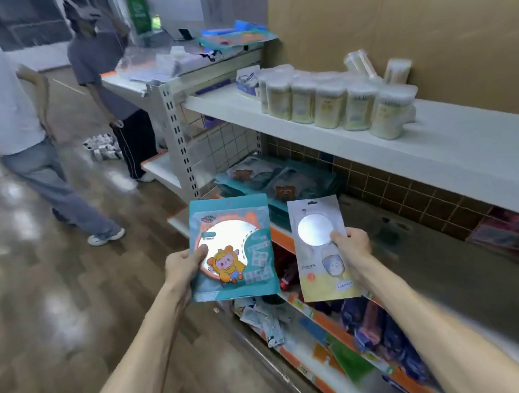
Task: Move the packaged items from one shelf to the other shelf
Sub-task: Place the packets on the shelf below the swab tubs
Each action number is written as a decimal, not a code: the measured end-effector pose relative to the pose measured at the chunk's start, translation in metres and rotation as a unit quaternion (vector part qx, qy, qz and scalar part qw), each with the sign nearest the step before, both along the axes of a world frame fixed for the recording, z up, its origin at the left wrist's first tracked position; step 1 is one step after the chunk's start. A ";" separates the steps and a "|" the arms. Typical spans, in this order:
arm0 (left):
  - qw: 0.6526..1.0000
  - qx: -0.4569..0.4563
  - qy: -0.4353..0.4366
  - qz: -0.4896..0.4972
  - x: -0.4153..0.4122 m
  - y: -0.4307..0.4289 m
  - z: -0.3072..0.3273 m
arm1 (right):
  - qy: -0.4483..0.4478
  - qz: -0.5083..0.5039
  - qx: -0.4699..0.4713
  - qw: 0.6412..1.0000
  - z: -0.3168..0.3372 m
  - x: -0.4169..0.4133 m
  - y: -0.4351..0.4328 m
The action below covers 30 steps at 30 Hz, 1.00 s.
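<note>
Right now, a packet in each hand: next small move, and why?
Probably reach the left hand forward and lay its teal packet on the matching teal stack on the middle shelf. Both packets are held clear of any shelf; the right hand holds a grey-yellow packet.

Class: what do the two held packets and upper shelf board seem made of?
Teal packet: probably glossy plastic film; its round window glares. Grey-yellow packet: likely the same, shiny window. Upper shelf board: smooth white, painted metal or laminate, unclear.
</note>
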State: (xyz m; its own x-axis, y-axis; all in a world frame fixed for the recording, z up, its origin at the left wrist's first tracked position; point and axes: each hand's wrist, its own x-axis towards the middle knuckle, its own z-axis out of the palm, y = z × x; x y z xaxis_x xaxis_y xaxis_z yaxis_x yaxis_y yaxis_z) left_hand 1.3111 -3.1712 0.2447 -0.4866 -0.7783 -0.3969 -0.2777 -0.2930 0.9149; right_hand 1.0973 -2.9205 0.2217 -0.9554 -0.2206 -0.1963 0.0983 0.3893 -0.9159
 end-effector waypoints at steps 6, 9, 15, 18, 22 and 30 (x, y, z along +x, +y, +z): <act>0.998 -0.005 -0.003 -0.068 -0.049 -0.070 0.004 | -0.023 -0.083 -0.006 0.996 -0.002 -0.010 -0.033; 0.995 -0.004 0.000 -0.100 -0.077 -0.089 0.005 | -0.040 -0.121 -0.012 0.992 -0.004 -0.017 -0.043; 0.992 -0.017 0.003 -0.123 -0.149 -0.128 -0.005 | -0.071 -0.175 -0.037 0.981 -0.007 -0.056 -0.063; 0.989 -0.025 0.002 -0.143 -0.183 -0.146 -0.007 | -0.106 -0.196 -0.045 0.974 -0.016 -0.082 -0.075; 0.985 -0.045 0.001 -0.167 -0.228 -0.172 -0.003 | -0.095 -0.225 -0.105 0.964 -0.003 -0.107 -0.098; 0.979 -0.062 -0.013 -0.196 -0.293 -0.195 -0.001 | 0.008 -0.263 -0.082 0.961 -0.018 -0.145 -0.088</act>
